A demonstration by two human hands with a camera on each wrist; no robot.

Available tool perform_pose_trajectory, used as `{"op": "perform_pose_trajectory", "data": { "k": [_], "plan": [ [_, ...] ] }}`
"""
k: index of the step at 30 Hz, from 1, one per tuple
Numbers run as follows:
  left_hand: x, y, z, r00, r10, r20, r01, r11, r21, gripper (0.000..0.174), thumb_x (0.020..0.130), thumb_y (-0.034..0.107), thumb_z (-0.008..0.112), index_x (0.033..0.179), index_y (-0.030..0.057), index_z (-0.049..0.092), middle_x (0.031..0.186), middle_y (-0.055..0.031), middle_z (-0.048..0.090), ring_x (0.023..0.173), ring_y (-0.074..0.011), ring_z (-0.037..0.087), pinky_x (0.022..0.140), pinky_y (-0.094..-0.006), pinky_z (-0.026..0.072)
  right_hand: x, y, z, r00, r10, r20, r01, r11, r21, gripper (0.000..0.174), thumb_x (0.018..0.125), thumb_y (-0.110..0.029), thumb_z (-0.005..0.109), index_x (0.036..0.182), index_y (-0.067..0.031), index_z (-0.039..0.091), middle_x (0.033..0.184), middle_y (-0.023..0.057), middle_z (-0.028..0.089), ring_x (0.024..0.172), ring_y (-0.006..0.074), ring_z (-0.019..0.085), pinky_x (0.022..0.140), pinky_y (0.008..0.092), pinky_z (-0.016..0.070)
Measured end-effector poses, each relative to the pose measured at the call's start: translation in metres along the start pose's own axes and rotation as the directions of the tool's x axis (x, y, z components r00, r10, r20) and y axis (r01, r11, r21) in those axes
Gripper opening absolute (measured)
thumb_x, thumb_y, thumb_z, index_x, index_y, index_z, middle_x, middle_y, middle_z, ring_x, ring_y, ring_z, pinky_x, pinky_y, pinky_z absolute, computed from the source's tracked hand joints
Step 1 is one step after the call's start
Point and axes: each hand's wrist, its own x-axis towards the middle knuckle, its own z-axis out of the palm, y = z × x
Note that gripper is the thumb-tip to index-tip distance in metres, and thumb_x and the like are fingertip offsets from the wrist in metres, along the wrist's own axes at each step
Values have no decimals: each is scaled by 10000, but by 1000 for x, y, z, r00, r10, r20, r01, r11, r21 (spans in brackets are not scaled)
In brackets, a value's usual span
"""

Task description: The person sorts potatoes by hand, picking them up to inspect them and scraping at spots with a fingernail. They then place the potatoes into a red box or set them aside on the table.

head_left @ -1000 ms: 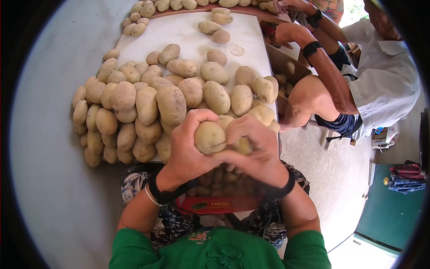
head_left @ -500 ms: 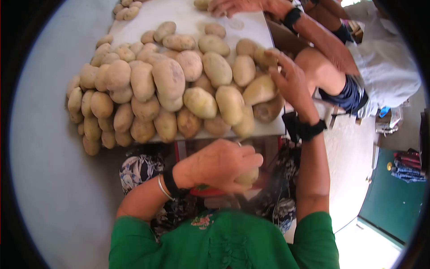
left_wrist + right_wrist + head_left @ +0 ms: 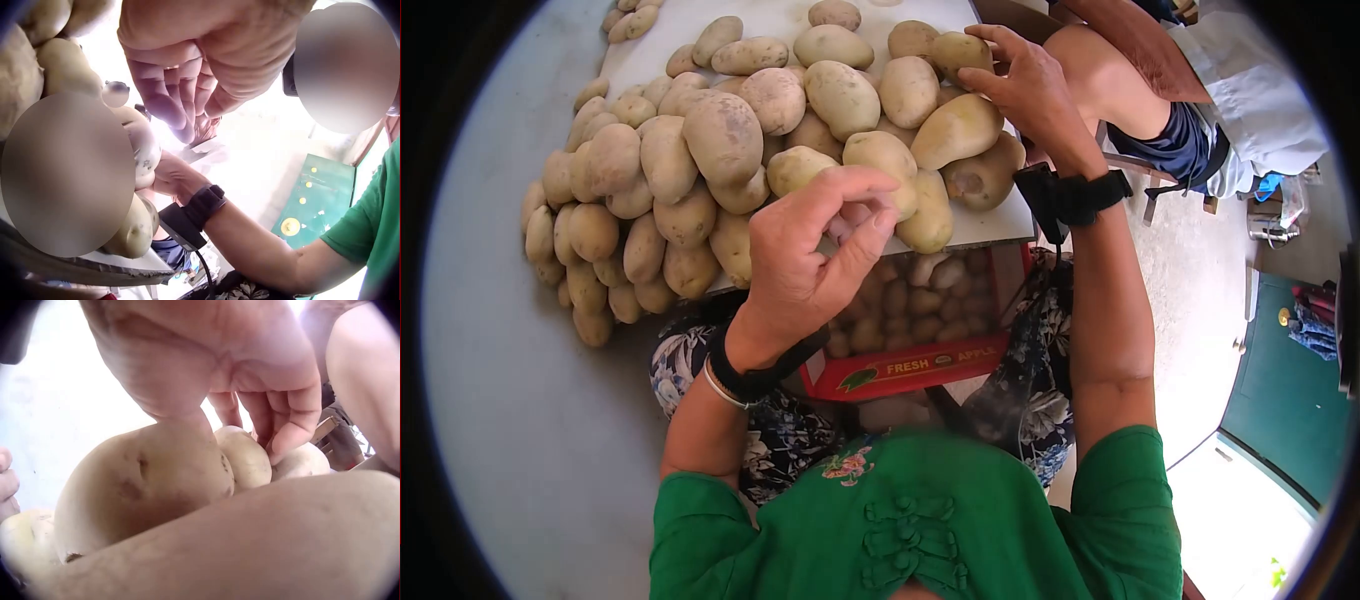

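My left hand (image 3: 808, 255) hovers at the near edge of the potato pile, its fingers loosely bent and holding nothing; the left wrist view shows this hand (image 3: 194, 56) with bare fingers. At the pile's right side, my right hand (image 3: 1032, 92) has thumb and fingers around a yellowish potato (image 3: 956, 56). In the right wrist view the hand (image 3: 212, 359) reaches over a large potato (image 3: 150, 481) to a smaller potato (image 3: 247, 459) between thumb and fingers. A long, pale potato (image 3: 960, 132) lies just below that hand.
Below the table edge, a red box (image 3: 915, 372) holds many potatoes between the knees. Potatoes are heaped across the white tabletop (image 3: 662, 52). To the upper right sits another person in a white shirt (image 3: 1250, 75). A green door (image 3: 1285, 350) stands at right.
Both hands were around one potato; my left hand carried it over the box and now holds nothing, raised by the pile. My right hand went to the pile's right side and took hold of another.
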Motion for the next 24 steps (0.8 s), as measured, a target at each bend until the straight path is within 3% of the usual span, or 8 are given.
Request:
{"op": "perform_pose_trajectory", "data": {
  "k": [4, 8, 10, 12, 15, 20, 22, 24],
  "plan": [
    [1, -3, -4, 998, -5, -66, 4, 1000, -25, 174, 857, 67, 628, 1025, 27, 613, 795, -42, 648, 641, -64, 563, 593, -194, 443, 1, 0, -2, 995, -66, -77, 67, 998, 18, 531, 790, -320, 699, 1237, -71, 555, 889, 103, 644, 763, 158, 598, 682, 270, 503],
    [2, -1, -8, 986, -34, -161, 12, 991, -136, 206, 885, 62, 607, 1080, 0, 580, 816, -47, 647, 673, -47, 548, 613, -181, 436, 3, -11, -19, 998, 55, 28, -61, 792, 608, 412, 902, -158, 605, 1261, -4, 477, 1102, 54, 605, 947, 137, 605, 808, 259, 503],
    [3, -1, -11, 984, -13, -177, -15, 988, -156, 212, 892, 55, 597, 1092, -8, 570, 823, -51, 645, 679, -48, 547, 617, -179, 438, 0, -23, -24, 1000, 12, -25, 21, 286, 958, 453, 893, -161, 618, 1291, -20, 451, 1105, 86, 598, 923, 122, 600, 777, 257, 503],
    [4, -2, -13, 981, 9, -194, -42, 985, -169, 218, 899, 48, 587, 1105, -17, 560, 829, -56, 644, 685, -48, 547, 621, -178, 440, -11, -37, -33, 994, 108, 29, -51, 205, 978, 547, 869, -189, 655, 1334, -55, 401, 1092, 114, 594, 888, 144, 595, 702, 256, 502],
    [5, 1, -10, 977, 9, -211, -45, 985, -166, 244, 902, 36, 577, 1137, -19, 539, 827, -55, 639, 680, -47, 540, 625, -177, 444, -20, -39, -27, 978, -184, 94, -102, -31, 994, 691, 817, -263, 720, 1378, -129, 341, 1140, 167, 559, 826, 192, 582, 564, 233, 461],
    [5, 1, -6, 986, -61, -154, 14, 957, -290, 500, 863, 73, 647, 1286, -11, 395, 959, -83, 617, 735, -70, 552, 653, -195, 466, -45, -69, -19, 970, -75, 233, -178, 437, 882, 627, 731, -297, 794, 1242, -76, 506, 1010, 51, 613, 773, 99, 601, 614, 222, 511],
    [8, 10, -6, 989, -144, -19, 120, 884, -452, 654, 830, 102, 690, 1347, -4, 304, 1089, -118, 565, 797, -103, 568, 670, -217, 482, -46, -73, -8, 954, -298, 40, 208, 750, 628, 742, 599, -292, 874, 1207, -80, 507, 1078, 71, 589, 1024, 212, 578, 894, 327, 466],
    [9, 8, -7, 977, -195, 89, 206, 743, -636, 635, 895, 236, 616, 1375, 16, 264, 1130, -117, 516, 848, -115, 560, 695, -244, 495, -53, -89, -11, 934, -328, 140, 255, 888, 382, 727, 591, -274, 878, 1179, -70, 503, 1066, 116, 602, 984, 223, 604, 865, 329, 472]
  ]
}}
